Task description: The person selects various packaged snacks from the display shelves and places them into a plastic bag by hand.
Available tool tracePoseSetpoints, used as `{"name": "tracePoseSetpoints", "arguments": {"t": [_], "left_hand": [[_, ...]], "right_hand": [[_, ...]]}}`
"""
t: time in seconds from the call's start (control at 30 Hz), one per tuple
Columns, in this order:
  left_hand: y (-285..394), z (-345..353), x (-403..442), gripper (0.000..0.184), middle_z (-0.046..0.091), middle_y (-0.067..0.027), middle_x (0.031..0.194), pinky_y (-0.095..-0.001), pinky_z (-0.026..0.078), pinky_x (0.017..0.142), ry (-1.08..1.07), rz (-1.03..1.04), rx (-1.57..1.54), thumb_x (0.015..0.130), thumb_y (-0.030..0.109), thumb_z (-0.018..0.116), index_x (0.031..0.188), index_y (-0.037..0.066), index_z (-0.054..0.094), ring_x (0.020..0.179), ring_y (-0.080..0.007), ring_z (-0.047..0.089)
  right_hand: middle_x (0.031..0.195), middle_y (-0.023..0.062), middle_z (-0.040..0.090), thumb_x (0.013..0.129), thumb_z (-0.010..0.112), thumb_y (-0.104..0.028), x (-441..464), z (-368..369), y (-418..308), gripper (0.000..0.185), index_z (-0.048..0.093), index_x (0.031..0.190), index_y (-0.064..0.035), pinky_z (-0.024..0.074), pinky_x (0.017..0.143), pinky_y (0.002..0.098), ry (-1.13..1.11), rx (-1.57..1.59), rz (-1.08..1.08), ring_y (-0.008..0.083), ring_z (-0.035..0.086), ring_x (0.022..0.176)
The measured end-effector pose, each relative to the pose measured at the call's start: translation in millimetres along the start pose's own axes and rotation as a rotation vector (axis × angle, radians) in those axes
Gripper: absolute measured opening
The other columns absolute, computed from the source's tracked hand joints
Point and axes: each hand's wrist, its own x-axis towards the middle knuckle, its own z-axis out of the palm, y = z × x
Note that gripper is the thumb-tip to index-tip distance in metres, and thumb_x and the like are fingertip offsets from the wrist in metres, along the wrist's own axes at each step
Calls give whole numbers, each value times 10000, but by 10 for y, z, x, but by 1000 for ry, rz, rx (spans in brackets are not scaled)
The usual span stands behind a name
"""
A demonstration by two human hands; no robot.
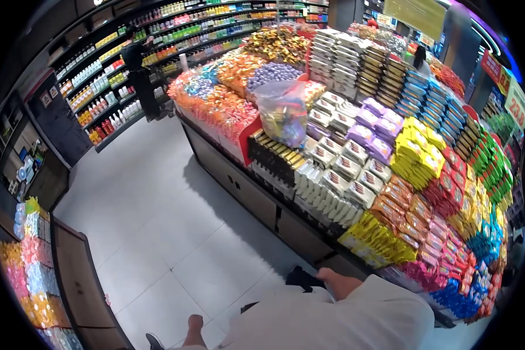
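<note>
My left hand (195,322) hangs low beside my white shirt (326,318), over the pale floor. Its fingers are foreshortened, and I cannot see anything held in it. Close to the front side of the candy display (286,219) is my right hand (328,277), down by my hip, fingers mostly hidden. A dark shoe or trouser leg (303,279) shows just past it. Yellow packets (376,238) are the goods nearest to my right hand. Farther along the display, a clear plastic bag (281,111) with colourful wrapped sweets stands on the stacked packs.
Grey floor tiles (151,210) run along the display's left side. A low cabinet (79,280) with bagged sweets (38,274) stands at left. Toward the back, a person in dark clothes (139,73) is beside bottle shelves (108,70). Another person (420,61) is behind the display.
</note>
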Motion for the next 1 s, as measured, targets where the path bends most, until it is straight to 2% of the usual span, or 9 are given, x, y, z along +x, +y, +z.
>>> {"name": "tracePoseSetpoints", "arguments": {"t": [0.13, 0.17, 0.2, 0.27, 0.43, 0.53, 0.7, 0.83, 1.0], "left_hand": [[81, 73, -13, 110, 702, -174, 796, -441, 581, 792, -459, -129, -723, 865, 140, 704, 877, 47, 761, 793, -280, 693], [184, 160, 31, 307, 716, -261, 940, -470, 555, 904, 6, -67, -385, 907, 287, 695, 1013, 4, 746, 935, -355, 699], [477, -64, 696, 446, 690, -299, 1114, -479, 498, 1018, -225, 63, 119, 940, 364, 620, 1160, -17, 693, 1113, -421, 647], [1136, -901, 958, 490, 637, -233, 1306, -452, 472, 1063, 212, -62, -429, 905, 381, 593, 1283, 74, 652, 1240, -390, 591], [2555, -2366, 1368, 358, 724, -189, 1047, -406, 559, 850, 538, 308, -635, 919, 250, 613, 1214, 55, 667, 940, -313, 704], [3076, -2797, 1319, 374, 726, -162, 1029, -391, 560, 853, 253, 504, -532, 935, 283, 627, 1234, 61, 663, 923, -280, 704], [2858, -2902, 2730, 503, 733, -174, 1050, -418, 552, 863, -97, -52, 140, 894, 346, 663, 1308, 61, 642, 951, -315, 704], [3798, -3706, 2902, 465, 732, -159, 1022, -385, 544, 860, 458, 311, -459, 899, 323, 654, 1264, 36, 651, 941, -282, 699], [4369, -3580, 2854, 450, 728, -154, 1002, -384, 545, 848, 453, 460, -731, 892, 317, 644, 1256, 54, 655, 906, -273, 697]], "right_hand": [[1239, 132, 707, 823, 669, -392, -130, -601, -236, 448, 749, 1155, -102, 535, 972, 429, 21, -413, -224, 306, 675, 1138], [1252, 129, 702, 828, 665, -381, -66, -720, -340, 441, 747, 1164, -107, 533, 975, 422, -22, -493, -211, 303, 671, 1149], [1237, 146, 704, 834, 660, -374, 54, -863, -536, 431, 749, 1156, -101, 537, 970, 422, 12, -497, -230, 309, 675, 1143], [1175, 174, 717, 842, 648, -361, 311, -1193, -1200, 410, 754, 1130, -89, 543, 955, 436, 8, -451, -313, 329, 687, 1108], [1179, 174, 705, 885, 569, -293, 741, -1591, -3157, 379, 692, 1185, -94, 537, 930, 438, 200, 34, -714, 362, 667, 1097], [1182, 167, 706, 955, 576, -278, 248, -1839, -3995, 375, 649, 1282, -108, 538, 935, 398, 111, 329, -1000, 303, 683, 1086], [1160, 120, 722, 1000, 595, -200, -705, -2628, -4260, 298, 668, 1275, -113, 555, 882, 366, -80, 537, -1310, 235, 696, 1014], [1119, 100, 728, 990, 587, -133, -1090, -3695, -4212, 273, 683, 1239, -78, 549, 818, 332, 146, 613, -1499, 199, 691, 961], [1015, 60, 724, 952, 599, -42, -1637, -5139, -3933, 249, 688, 1184, -40, 510, 717, 266, 611, 814, -1659, 104, 660, 864]]}}
